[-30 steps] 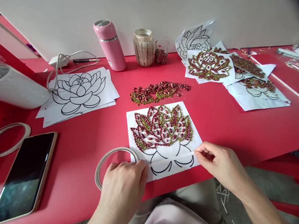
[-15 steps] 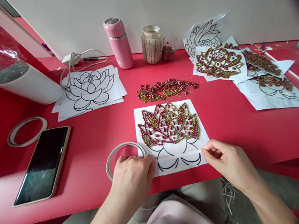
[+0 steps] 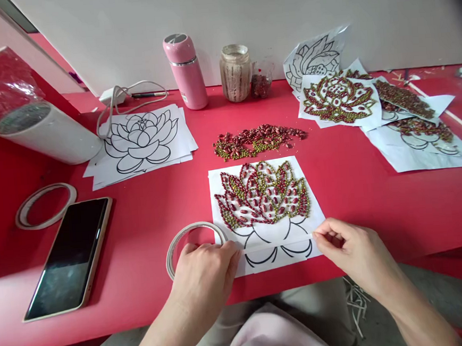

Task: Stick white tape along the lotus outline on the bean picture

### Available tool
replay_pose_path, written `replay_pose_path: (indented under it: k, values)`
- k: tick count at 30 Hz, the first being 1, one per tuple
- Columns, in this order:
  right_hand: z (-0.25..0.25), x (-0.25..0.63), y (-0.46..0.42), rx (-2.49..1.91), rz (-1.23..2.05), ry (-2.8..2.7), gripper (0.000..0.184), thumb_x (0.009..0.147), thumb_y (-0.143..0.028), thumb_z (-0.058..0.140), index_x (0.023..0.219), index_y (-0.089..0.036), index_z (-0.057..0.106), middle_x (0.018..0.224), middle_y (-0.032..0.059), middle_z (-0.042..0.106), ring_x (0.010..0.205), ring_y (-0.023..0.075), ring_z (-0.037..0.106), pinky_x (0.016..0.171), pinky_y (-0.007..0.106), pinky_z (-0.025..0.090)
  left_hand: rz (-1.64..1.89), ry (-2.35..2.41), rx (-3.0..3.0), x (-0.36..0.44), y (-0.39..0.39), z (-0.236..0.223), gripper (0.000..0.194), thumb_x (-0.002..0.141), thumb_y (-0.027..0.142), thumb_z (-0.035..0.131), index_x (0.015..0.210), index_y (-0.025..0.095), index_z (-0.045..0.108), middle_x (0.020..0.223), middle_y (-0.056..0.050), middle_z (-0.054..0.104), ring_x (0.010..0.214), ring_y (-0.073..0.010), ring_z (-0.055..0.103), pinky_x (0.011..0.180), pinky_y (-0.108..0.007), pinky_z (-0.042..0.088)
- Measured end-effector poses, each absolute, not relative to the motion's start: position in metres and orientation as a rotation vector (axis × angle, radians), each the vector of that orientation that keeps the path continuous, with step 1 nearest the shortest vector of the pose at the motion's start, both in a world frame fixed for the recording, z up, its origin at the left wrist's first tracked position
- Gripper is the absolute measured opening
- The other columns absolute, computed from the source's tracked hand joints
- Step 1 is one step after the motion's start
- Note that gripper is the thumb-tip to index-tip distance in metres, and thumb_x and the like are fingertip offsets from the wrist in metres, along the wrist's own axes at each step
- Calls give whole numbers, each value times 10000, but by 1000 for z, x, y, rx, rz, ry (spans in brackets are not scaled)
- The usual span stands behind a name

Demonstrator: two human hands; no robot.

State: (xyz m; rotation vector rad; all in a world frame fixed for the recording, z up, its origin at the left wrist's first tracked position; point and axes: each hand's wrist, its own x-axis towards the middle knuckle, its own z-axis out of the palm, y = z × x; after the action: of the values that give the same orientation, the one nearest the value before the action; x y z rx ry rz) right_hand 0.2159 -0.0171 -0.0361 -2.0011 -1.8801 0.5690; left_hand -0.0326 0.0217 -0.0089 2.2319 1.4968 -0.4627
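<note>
A white sheet with a lotus outline (image 3: 266, 213) lies near the front edge of the red table (image 3: 147, 222); its upper petals are filled with red and green beans. A thin strip of tape (image 3: 278, 241) stretches across the sheet's bare lower part. My left hand (image 3: 205, 276) holds a thin tape roll (image 3: 180, 238) and presses the strip's left end at the paper edge. My right hand (image 3: 355, 254) pinches the strip's right end.
A pile of loose beans (image 3: 256, 139) lies behind the sheet. A phone (image 3: 69, 257), a second tape ring (image 3: 44, 204), blank lotus sheets (image 3: 140, 140), a white roll (image 3: 47, 131), a pink flask (image 3: 187, 72), a jar (image 3: 235, 72) and finished bean pictures (image 3: 339, 100) surround it.
The view shifted left, so everything sits further right in frame. Both hands stay on the tape strip, which has dropped closer to the paper.
</note>
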Motion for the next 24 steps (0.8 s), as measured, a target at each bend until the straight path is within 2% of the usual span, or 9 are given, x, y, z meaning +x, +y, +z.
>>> replay_pose_path:
  k: [9, 17, 24]
  values:
    - [-35, 216, -17, -2006, 597, -1883, 176, 786, -337, 488, 660, -215, 503, 542, -58, 483, 462, 88, 418, 485, 171, 349, -513, 1510, 2270, -32, 23, -13, 348, 880, 289, 234, 773, 209, 555, 651, -35, 634, 637, -214, 600, 630, -345, 354]
    - [-33, 214, -14, -2019, 615, -1882, 151, 770, -296, 499, 641, -217, 496, 556, -43, 521, 491, 100, 470, 477, 173, 354, -547, 1499, 2294, -30, 26, -13, 357, 883, 299, 233, 796, 205, 566, 643, -36, 638, 622, -184, 601, 585, -299, 327]
    - [-31, 211, -12, -2023, 504, -1953, 156, 761, -257, 486, 614, -207, 480, 516, -41, 509, 442, 92, 441, 451, 171, 341, -578, 1482, 2336, -28, 29, -13, 375, 881, 298, 226, 756, 205, 567, 605, -36, 627, 579, -180, 588, 559, -294, 309]
